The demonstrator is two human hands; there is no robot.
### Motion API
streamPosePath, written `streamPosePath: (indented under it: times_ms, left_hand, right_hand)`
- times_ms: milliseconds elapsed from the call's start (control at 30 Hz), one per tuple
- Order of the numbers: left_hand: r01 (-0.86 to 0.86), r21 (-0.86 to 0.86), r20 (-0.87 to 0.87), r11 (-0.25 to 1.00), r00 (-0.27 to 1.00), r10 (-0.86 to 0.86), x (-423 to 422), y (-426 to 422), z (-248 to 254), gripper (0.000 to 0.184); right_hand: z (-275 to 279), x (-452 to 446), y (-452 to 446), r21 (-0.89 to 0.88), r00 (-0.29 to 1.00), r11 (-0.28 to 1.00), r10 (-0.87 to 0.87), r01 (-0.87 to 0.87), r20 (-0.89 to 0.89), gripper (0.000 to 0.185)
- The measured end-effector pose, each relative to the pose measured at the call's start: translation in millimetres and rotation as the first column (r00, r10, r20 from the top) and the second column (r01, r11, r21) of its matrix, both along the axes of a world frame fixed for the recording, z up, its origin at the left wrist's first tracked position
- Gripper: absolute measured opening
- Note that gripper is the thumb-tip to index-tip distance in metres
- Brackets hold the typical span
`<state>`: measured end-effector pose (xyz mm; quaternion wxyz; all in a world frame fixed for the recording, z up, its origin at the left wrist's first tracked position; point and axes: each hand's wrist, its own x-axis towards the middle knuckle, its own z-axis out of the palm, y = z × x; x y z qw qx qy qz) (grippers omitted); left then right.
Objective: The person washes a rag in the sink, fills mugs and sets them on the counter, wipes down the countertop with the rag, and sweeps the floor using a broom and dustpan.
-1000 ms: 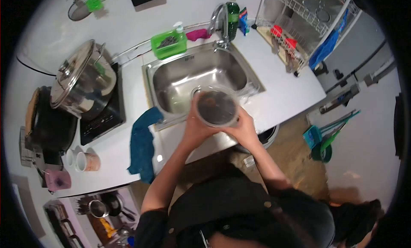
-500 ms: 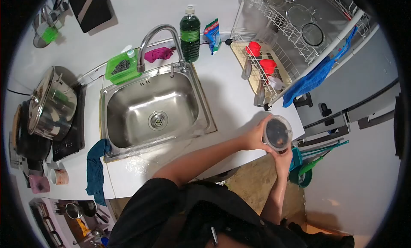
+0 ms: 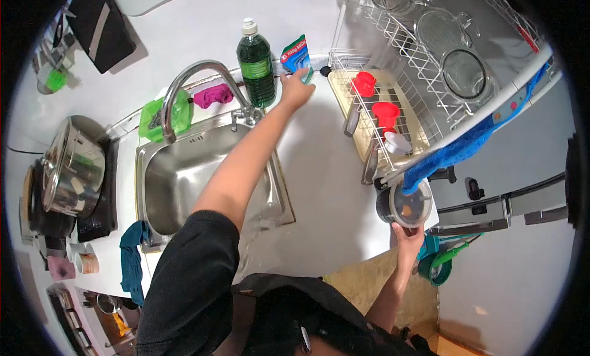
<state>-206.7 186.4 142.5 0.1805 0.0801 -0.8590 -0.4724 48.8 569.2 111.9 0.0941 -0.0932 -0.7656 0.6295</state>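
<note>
My left hand is stretched out over the counter at a small blue, red and green packet that stands against the wall. Its fingers are apart and overlap the packet's lower part; I cannot tell whether they touch it. Just left of the packet stands a large bottle of green liquid with a white cap. At the counter's right edge my right hand grips a round clear-lidded tub with dark contents. The tub is tilted, its lid facing me.
A steel sink with a curved faucet lies left of centre. Behind it are a green tray and a magenta cloth. A white dish rack holds glass mugs. Under it lies a cutting board. A pot stands at left.
My left hand has let go of the tub and reached forward to the packet. My right hand keeps hold of the tub beside the rack. The view has shifted slightly.
</note>
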Motion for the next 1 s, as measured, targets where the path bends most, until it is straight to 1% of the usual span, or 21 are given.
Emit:
streamPosePath:
  times_ms: [67, 133, 167, 200, 267, 300, 367, 400, 433, 467, 533, 600, 667, 733, 767, 800, 833, 867, 933, 967, 1000]
  left_hand:
    - [-0.025, 0.116, 0.003, 0.993, 1.0, 0.025, -31, -12, -4, 0.066]
    - [-0.016, 0.391, 0.127, 0.92, 0.991, -0.037, -36, -16, 10, 0.063]
    - [0.07, 0.581, 0.011, 0.811, 0.996, -0.094, -31, -14, 10, 0.063]
    - [0.076, 0.597, 0.039, 0.799, 0.992, -0.123, -34, -17, 8, 0.059]
    - [0.127, 0.515, 0.088, 0.848, 0.976, -0.2, -11, -12, 16, 0.056]
    - [0.187, 0.492, 0.053, 0.85, 0.968, -0.243, 7, -14, 18, 0.053]
    - [0.31, 0.438, -0.014, 0.844, 0.941, -0.338, 49, -12, 25, 0.048]
    - [0.335, 0.412, -0.025, 0.847, 0.934, -0.357, 80, -10, 40, 0.045]
    - [0.364, 0.39, -0.031, 0.846, 0.923, -0.383, 120, -8, 63, 0.043]
    - [0.394, 0.377, -0.031, 0.838, 0.91, -0.414, 159, -5, 82, 0.042]
    - [0.466, 0.392, 0.03, 0.793, 0.855, -0.518, 226, -3, 105, 0.044]
    - [0.482, 0.44, 0.16, 0.758, 0.788, -0.594, 282, 3, 111, 0.049]
    - [0.557, 0.51, 0.189, 0.655, 0.671, -0.717, 325, 11, 115, 0.052]
    - [0.591, 0.627, 0.168, 0.508, 0.535, -0.828, 358, 22, 104, 0.053]
    - [0.585, 0.67, 0.169, 0.456, 0.478, -0.862, 373, 31, 101, 0.053]
    - [0.576, 0.71, 0.167, 0.406, 0.422, -0.891, 388, 43, 99, 0.053]
    - [0.617, 0.709, 0.127, 0.342, 0.365, -0.922, 401, 51, 87, 0.054]
    - [0.636, 0.693, 0.129, 0.339, 0.353, -0.926, 414, 59, 76, 0.055]
    - [0.68, 0.657, 0.127, 0.326, 0.326, -0.937, 439, 70, 58, 0.056]
    - [0.726, 0.63, 0.113, 0.274, 0.263, -0.958, 449, 70, 52, 0.06]
    - [0.685, 0.676, 0.073, 0.272, 0.305, -0.95, 465, 71, 45, 0.059]
  right_hand:
    - [-14, -2, 4, -0.013, 0.999, 0.999, -0.047, 0.047, -0.027, 0.056]
    - [-19, -2, 5, 0.018, 0.997, 0.997, -0.076, 0.077, -0.023, 0.054]
    - [-19, 0, 4, 0.009, 0.997, 0.998, -0.068, 0.068, -0.033, 0.053]
    - [-22, 3, 8, 0.028, 0.996, 0.997, -0.078, 0.079, -0.033, 0.053]
    - [-30, 2, 9, 0.051, 0.995, 0.995, -0.083, 0.086, -0.05, 0.052]
    - [-16, 2, -4, 0.038, 0.991, 0.993, -0.11, 0.113, -0.074, 0.055]
    - [-10, 7, -9, 0.074, 0.983, 0.983, -0.163, 0.17, -0.084, 0.051]
    - [-9, 12, -10, 0.093, 0.977, 0.974, -0.196, 0.204, -0.09, 0.05]
    - [-12, 17, -7, 0.032, 0.982, 0.986, -0.157, 0.162, -0.104, 0.042]
    - [-17, 25, 0, 0.082, 0.982, 0.981, -0.166, 0.173, -0.092, 0.034]
    - [-3, 46, -11, 0.078, 0.99, 0.989, -0.124, 0.129, -0.072, 0.031]
    - [31, 70, -35, -0.065, 0.995, 0.993, 0.093, -0.096, -0.036, 0.04]
    - [66, 98, -53, -0.177, 0.93, 0.921, 0.362, -0.346, 0.062, 0.065]
    - [90, 124, -63, -0.162, 0.851, 0.836, 0.524, -0.524, -0.046, 0.086]
    - [100, 137, -69, -0.162, 0.852, 0.837, 0.52, -0.523, -0.061, 0.093]
    - [114, 154, -74, -0.083, 0.879, 0.876, 0.476, -0.475, -0.015, 0.075]
    - [113, 166, -68, 0.159, 0.862, 0.852, 0.507, -0.499, -0.011, 0.057]
    - [111, 175, -62, 0.392, 0.842, 0.775, 0.54, -0.496, -0.003, 0.04]
    - [110, 203, -60, 0.416, 0.879, 0.79, 0.475, -0.45, 0.048, 0.021]
    - [109, 218, -57, 0.433, 0.896, 0.796, 0.437, -0.423, 0.071, 0.011]
    - [107, 233, -53, 0.452, 0.907, 0.791, 0.404, -0.412, 0.12, 0.009]
